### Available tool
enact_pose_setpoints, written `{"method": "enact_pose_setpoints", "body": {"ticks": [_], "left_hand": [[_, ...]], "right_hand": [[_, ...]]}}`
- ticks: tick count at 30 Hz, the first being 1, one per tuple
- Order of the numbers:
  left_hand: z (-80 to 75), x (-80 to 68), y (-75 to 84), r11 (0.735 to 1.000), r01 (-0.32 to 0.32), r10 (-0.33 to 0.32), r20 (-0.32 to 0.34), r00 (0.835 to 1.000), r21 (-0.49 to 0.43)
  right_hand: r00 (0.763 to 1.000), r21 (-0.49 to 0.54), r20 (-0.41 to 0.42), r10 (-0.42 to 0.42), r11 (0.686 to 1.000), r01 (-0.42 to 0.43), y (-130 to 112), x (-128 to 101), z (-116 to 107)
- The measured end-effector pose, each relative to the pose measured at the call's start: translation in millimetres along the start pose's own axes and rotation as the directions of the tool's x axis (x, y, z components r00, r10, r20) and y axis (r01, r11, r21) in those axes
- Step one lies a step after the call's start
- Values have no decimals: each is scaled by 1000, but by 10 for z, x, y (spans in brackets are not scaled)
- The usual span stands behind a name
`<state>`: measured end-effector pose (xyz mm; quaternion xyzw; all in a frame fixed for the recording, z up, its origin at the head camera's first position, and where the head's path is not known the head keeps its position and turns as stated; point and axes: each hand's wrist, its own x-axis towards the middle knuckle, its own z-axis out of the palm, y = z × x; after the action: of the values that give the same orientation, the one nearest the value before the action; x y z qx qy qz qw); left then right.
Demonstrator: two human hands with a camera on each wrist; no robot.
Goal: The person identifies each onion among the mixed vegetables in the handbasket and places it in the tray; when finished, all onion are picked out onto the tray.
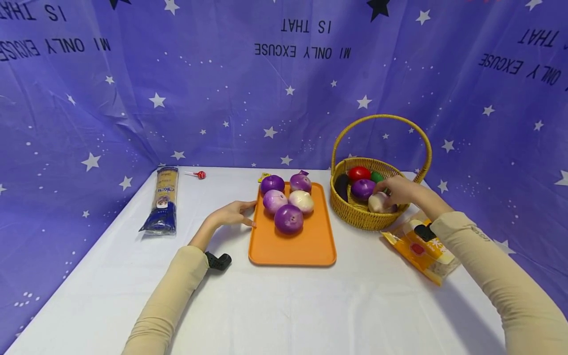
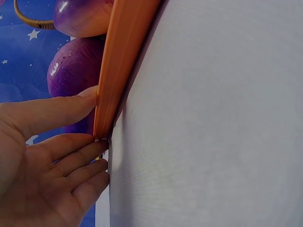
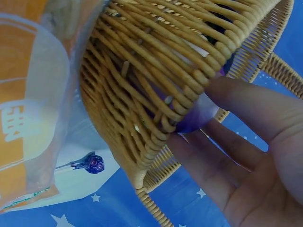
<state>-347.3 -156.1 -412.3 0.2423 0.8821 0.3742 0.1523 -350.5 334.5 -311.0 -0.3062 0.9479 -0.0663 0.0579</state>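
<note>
Your left hand (image 1: 230,214) rests with straight fingers against the left rim of the orange tray (image 1: 310,246) of five onions. Your right hand (image 1: 397,191), fingers curled, grips the pale onion (image 1: 378,203) inside the wicker basket (image 1: 359,217).

Lighting is bright, even and diffuse. Soft, faint shadows lie on the white table (image 1: 284,305) beneath both forearms and along the near edge of the orange tray (image 1: 310,246). The head view is sharp, bowed toward its edges. Both wrist views are close-range and soft
</note>
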Motion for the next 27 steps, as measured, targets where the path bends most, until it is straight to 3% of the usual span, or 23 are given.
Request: {"method": "enact_pose_setpoints", "body": {"ticks": [9,18,27], "left_hand": [[-8,-1,-2,1000,10,-10,-1,1000,0],[-7,0,-10,1000,10,-10,1,1000,2],[-9,17,-41,1000,13,-13,4,1000,13]], "right_hand": [[999,-34,42,29,999,-28,12,8,20],[993,-4,-108,43,999,-44,-177,-60,-218],[971,65,-237,19,998,-3,-598,-1,-315]]}}
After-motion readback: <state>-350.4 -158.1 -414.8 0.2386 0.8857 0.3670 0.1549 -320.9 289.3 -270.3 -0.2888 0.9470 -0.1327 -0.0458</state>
